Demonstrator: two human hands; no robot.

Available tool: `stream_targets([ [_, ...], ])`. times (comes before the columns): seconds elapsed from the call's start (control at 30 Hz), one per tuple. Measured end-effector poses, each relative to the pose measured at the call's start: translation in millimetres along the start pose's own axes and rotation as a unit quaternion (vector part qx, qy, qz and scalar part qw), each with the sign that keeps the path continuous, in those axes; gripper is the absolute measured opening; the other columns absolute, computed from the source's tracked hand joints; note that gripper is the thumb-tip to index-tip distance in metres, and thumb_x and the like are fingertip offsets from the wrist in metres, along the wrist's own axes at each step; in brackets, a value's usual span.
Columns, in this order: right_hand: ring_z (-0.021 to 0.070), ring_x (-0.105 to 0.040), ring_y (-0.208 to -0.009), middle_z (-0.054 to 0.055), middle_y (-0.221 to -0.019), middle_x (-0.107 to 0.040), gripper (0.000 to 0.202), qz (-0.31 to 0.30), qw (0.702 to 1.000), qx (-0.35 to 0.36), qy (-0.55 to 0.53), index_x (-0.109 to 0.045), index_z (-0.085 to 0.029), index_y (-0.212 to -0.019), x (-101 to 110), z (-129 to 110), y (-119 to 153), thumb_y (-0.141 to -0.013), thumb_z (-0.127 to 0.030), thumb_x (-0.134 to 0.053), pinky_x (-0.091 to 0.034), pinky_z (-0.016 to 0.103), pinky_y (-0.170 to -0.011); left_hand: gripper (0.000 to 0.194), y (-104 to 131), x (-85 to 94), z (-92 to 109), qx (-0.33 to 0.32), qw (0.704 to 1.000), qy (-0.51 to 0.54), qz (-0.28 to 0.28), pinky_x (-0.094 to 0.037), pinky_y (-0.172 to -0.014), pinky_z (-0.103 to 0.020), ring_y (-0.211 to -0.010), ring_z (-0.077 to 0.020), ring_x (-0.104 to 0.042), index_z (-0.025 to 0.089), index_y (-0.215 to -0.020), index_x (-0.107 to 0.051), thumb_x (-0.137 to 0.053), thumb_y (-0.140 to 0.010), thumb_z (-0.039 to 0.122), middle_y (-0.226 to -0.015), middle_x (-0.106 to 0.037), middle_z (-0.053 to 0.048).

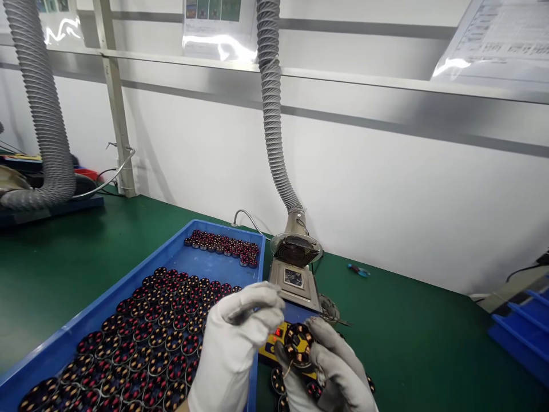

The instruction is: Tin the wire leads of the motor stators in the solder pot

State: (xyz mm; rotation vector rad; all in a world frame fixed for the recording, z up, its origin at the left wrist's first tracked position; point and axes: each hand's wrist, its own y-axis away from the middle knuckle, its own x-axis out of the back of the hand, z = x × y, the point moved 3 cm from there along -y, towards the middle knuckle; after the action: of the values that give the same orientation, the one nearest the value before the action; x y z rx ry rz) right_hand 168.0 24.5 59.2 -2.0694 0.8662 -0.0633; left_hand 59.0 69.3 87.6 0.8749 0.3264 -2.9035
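Both hands wear white gloves. My right hand (332,366) is wrapped round a round part with copper coils (299,344), its coil side turned up. Close on its left is my left hand (244,326), raised with its fingers curled and pressed together; anything between the fingertips is too small to make out. Behind the hands, a yellow device with a red display (269,346) is partly hidden. A few more coil parts (278,380) lie below and beside my right hand.
A blue tray (128,281) at the left holds several coil parts in rows. Behind the hands stands a square metal plate unit (294,278) under a grey hose (272,109). Small blue-handled pliers (358,270) lie on the green table (412,320). Blue bins (521,332) stand at the right edge.
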Motion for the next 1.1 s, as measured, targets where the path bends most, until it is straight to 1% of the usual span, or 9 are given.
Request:
stream_targets([
  [0.13,0.0172,-0.063,-0.090,-0.004,-0.102,-0.068,0.043,-0.011,1.000,0.017,-0.019,-0.066,-0.035,-0.094,-1.6,1.4,0.4,-0.062,-0.008,-0.072,-0.054,0.028,-0.073,0.029,-1.8,-7.0,6.0,0.063,0.992,-0.041,-0.097,-0.050,-0.061,-0.021,-0.067,-0.0143,-0.062,0.017,-0.082,-0.073,-0.069,-0.055,0.010,-0.077,-0.072,-0.004],
  [0.27,0.0206,-0.064,-0.090,0.000,-0.100,-0.068,0.036,-0.025,0.998,0.055,0.012,-0.065,-0.030,-0.093,-2.2,0.6,2.7,-0.064,-0.009,-0.072,-0.055,0.035,-0.075,0.018,0.7,-11.1,6.7,0.133,0.986,-0.055,-0.079,-0.047,-0.054,-0.017,-0.056,-0.0098,-0.057,0.014,-0.072,-0.073,-0.071,-0.054,0.013,-0.063,-0.069,-0.002],
  [0.47,0.0214,-0.064,-0.092,0.006,-0.099,-0.066,0.027,-0.071,0.988,0.119,0.063,-0.061,-0.021,-0.092,-2.9,-4.0,2.7,-0.070,-0.005,-0.065,-0.055,0.037,-0.078,0.020,-2.9,-0.2,6.0,0.061,0.997,0.047,-0.010,-0.050,-0.067,-0.017,-0.068,-0.0110,-0.064,0.019,-0.078,-0.073,-0.074,-0.058,0.016,-0.071,-0.071,0.000],
  [0.57,0.0227,-0.064,-0.092,0.006,-0.099,-0.066,0.031,-0.101,0.982,0.145,0.067,-0.061,-0.022,-0.093,-1.7,-4.0,0.8,-0.069,-0.003,-0.064,-0.055,0.038,-0.076,0.027,-3.3,-4.6,7.7,0.099,0.990,-0.015,-0.101,-0.047,-0.059,-0.016,-0.063,-0.0096,-0.059,0.019,-0.085,-0.073,-0.069,-0.059,0.012,-0.068,-0.069,0.001],
  [0.67,0.0248,-0.064,-0.094,0.006,-0.102,-0.067,0.037,-0.125,0.977,0.156,0.070,-0.060,-0.023,-0.096,-1.3,-3.7,-0.9,-0.068,0.000,-0.060,-0.055,0.040,-0.077,0.013,-0.2,-12.3,8.2,0.138,0.972,-0.094,-0.166,-0.047,-0.061,-0.021,-0.066,-0.0138,-0.058,0.015,-0.069,-0.072,-0.064,-0.059,0.014,-0.067,-0.068,-0.002],
  [0.77,0.0237,-0.064,-0.092,0.005,-0.102,-0.067,0.038,-0.144,0.975,0.158,0.062,-0.058,-0.024,-0.092,-3.3,-5.0,-1.8,-0.066,0.004,-0.057,-0.055,0.039,-0.076,0.008,0.8,-14.5,6.3,0.107,0.979,-0.086,-0.148,-0.048,-0.068,-0.026,-0.073,-0.0185,-0.060,0.015,-0.057,-0.069,-0.063,-0.061,0.019,-0.068,-0.069,-0.005],
  [0.87,0.0219,-0.065,-0.088,0.004,-0.099,-0.067,0.034,-0.136,0.976,0.154,0.073,-0.056,-0.024,-0.084,-5.0,-5.6,-0.4,-0.065,0.004,-0.061,-0.055,0.037,-0.074,0.007,0.3,-10.1,1.4,0.086,0.989,-0.014,-0.118,-0.048,-0.074,-0.025,-0.074,-0.0172,-0.062,0.017,-0.065,-0.072,-0.070,-0.065,0.023,-0.069,-0.069,-0.004],
  [1.0,0.0209,-0.064,-0.089,0.006,-0.100,-0.064,0.034,-0.089,0.984,0.133,0.078,-0.058,-0.021,-0.087,-2.9,-2.3,4.1,-0.064,0.001,-0.068,-0.056,0.035,-0.074,0.010,-2.6,-0.7,3.7,0.066,0.988,0.106,-0.087,-0.046,-0.082,-0.019,-0.075,-0.0111,-0.062,0.023,-0.074,-0.074,-0.075,-0.067,0.030,-0.074,-0.071,0.001],
  [1.1,0.0201,-0.063,-0.091,0.006,-0.104,-0.062,0.035,-0.085,0.985,0.128,0.073,-0.058,-0.021,-0.089,-1.3,-0.2,5.9,-0.064,0.002,-0.066,-0.056,0.031,-0.072,0.012,-3.6,1.2,8.0,0.089,0.988,0.028,-0.120,-0.047,-0.077,-0.019,-0.075,-0.0115,-0.061,0.022,-0.079,-0.074,-0.074,-0.067,0.026,-0.077,-0.071,0.001],
])
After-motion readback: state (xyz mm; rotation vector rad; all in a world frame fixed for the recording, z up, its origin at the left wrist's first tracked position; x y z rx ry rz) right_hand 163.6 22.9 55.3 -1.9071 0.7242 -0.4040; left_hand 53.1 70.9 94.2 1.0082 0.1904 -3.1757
